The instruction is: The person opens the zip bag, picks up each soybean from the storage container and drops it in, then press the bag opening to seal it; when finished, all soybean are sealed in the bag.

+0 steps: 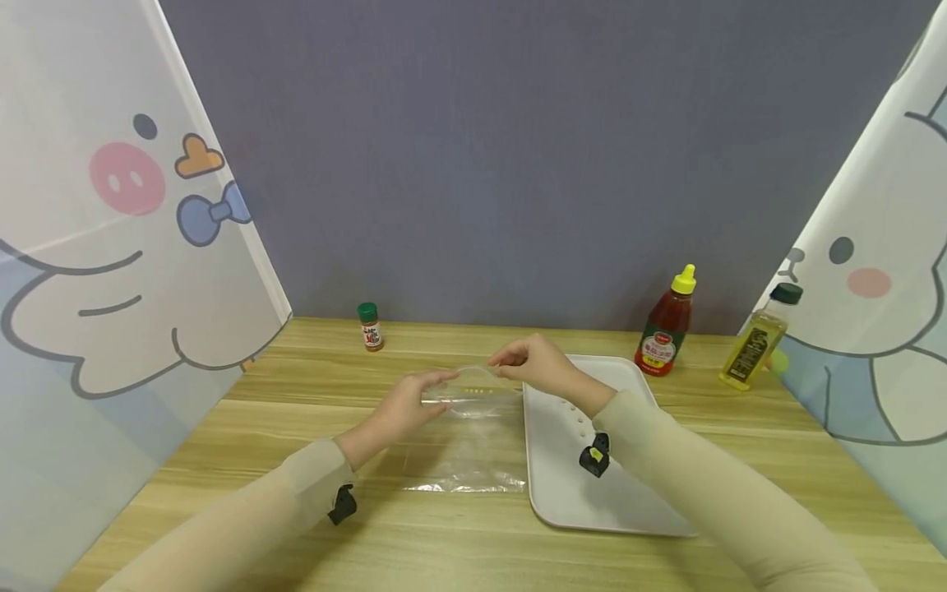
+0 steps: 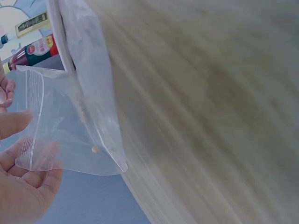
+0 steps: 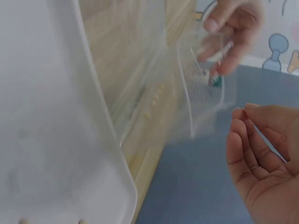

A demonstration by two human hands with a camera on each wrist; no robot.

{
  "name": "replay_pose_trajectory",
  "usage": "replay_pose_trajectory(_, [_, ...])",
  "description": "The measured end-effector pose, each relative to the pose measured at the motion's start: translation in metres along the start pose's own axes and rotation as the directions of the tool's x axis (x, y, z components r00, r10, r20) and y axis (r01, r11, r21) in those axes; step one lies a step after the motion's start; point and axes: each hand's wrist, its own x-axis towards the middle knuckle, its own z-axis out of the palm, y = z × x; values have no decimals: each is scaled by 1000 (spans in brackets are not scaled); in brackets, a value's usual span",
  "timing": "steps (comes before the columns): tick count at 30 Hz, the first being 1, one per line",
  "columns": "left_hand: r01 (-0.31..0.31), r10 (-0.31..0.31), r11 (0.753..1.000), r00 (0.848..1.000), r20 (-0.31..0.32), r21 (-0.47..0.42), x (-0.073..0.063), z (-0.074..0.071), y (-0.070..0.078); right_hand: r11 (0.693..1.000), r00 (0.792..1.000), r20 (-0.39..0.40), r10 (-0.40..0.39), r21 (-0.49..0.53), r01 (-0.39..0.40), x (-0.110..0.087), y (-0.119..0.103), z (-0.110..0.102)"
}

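Observation:
My left hand [image 1: 399, 411] holds a clear zip bag [image 1: 473, 452] by one side of its mouth. In the left wrist view its thumb lies near the zip strip and its fingers show through the plastic. Several small yellowish pieces [image 1: 479, 391] lie inside the bag; one round piece [image 2: 95, 149] sits low in a corner. At the bag's other side is my right hand [image 1: 540, 362]. In the right wrist view its thumb and fingertips are bunched together beside the zip edge, with nothing visible between them. The bag's lower part spreads over the wooden table.
A white tray [image 1: 547, 485] stands right of the bag, with several small pale pieces [image 1: 580, 421] under my right forearm. Behind it are a red sauce bottle [image 1: 666, 325] and an oil bottle [image 1: 758, 341]. A green-capped shaker [image 1: 371, 327] stands at the back left, before a grey panel.

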Motion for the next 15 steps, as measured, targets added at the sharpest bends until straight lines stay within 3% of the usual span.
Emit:
replay_pose_trajectory(7, [-16,17,1000,1000,-7,9,-3,1,-3,999,999,-42,23,30,-22,-11,19,-23])
replay_pose_trajectory(15, [-11,11,1000,1000,1,-2,-4,0,-4,997,998,-24,63,-41,-63,-28,52,-38])
